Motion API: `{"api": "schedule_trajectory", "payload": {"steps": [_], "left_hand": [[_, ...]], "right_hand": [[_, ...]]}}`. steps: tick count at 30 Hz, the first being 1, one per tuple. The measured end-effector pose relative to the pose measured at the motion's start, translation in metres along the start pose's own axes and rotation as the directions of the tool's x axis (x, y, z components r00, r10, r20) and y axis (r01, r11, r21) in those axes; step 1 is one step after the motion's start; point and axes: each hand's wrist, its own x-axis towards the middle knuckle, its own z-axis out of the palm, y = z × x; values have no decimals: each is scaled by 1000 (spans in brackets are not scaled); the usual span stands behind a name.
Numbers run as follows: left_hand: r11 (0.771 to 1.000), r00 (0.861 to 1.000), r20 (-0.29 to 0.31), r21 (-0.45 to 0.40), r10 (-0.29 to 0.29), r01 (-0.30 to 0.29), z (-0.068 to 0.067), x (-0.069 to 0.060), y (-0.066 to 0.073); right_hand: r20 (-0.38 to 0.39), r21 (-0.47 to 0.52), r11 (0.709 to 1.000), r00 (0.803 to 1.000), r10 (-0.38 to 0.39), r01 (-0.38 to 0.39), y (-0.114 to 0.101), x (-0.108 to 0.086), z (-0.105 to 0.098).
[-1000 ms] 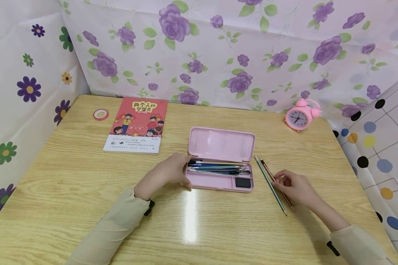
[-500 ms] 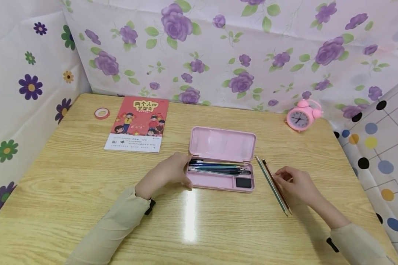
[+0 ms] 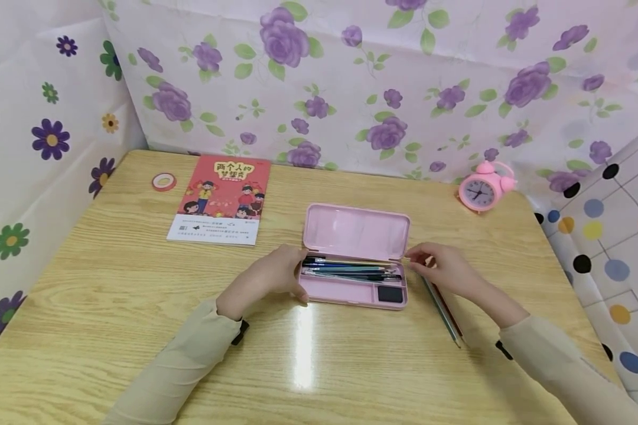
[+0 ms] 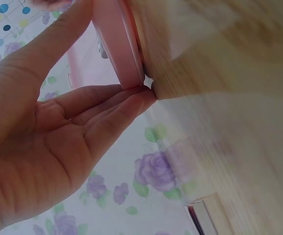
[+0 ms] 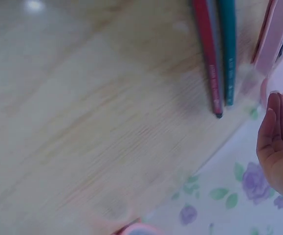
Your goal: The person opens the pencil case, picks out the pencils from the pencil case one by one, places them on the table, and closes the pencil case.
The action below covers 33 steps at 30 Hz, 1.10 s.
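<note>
A pink pencil case (image 3: 357, 230) lies with its lid raised, several pencils and pens (image 3: 345, 270) in its rear compartment and a black eraser (image 3: 390, 294) at the front right. My left hand (image 3: 271, 273) grips the case's left end, thumb at the front and fingers behind; the left wrist view shows the fingers (image 4: 107, 117) against its side. At the right rear corner is my right hand (image 3: 448, 268), nothing in it, fingers loosely bent; whether it touches the case I cannot tell. Under it lie a green pencil (image 5: 228, 49) and a dark red pencil (image 5: 209, 58), side by side.
A red and white book (image 3: 220, 200) lies at the back left, with a roll of tape (image 3: 163, 182) beside it. The pink alarm clock (image 3: 478, 192) stands at the back right. Patterned cloth (image 3: 319, 82) hangs behind the wooden table (image 3: 367, 366).
My right hand has left the pencils and moved up and left to the case's right rear corner. Before that, the dark red pencil came closer alongside the green one. The left hand stays put.
</note>
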Motion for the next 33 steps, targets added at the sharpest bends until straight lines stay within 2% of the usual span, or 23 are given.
{"api": "schedule_trajectory", "payload": {"steps": [5, 10, 13, 19, 25, 33], "left_hand": [[1000, 1000, -14, 4, -3, 3, 0, -1, 1], [1000, 1000, -19, -14, -22, 22, 2, 0, 1], [1000, 1000, -16, -15, -23, 23, 2, -1, 0], [999, 999, -22, -10, -33, 33, 2, -1, 0], [999, 999, -25, -9, -36, 36, 3, 1, 0], [999, 999, -28, -9, -35, 35, 2, -1, 0]], "right_hand": [[17, 39, 992, 993, -120, 120, -13, 22, 13], [51, 112, 970, 973, -224, 217, -21, 39, 28], [70, 110, 960, 962, -266, 257, -28, 48, 33], [124, -29, 961, 955, -270, 275, -46, 60, 37], [143, -151, 944, 952, -272, 292, -57, 61, 38], [136, -198, 934, 952, -275, 298, -66, 59, 41]]}}
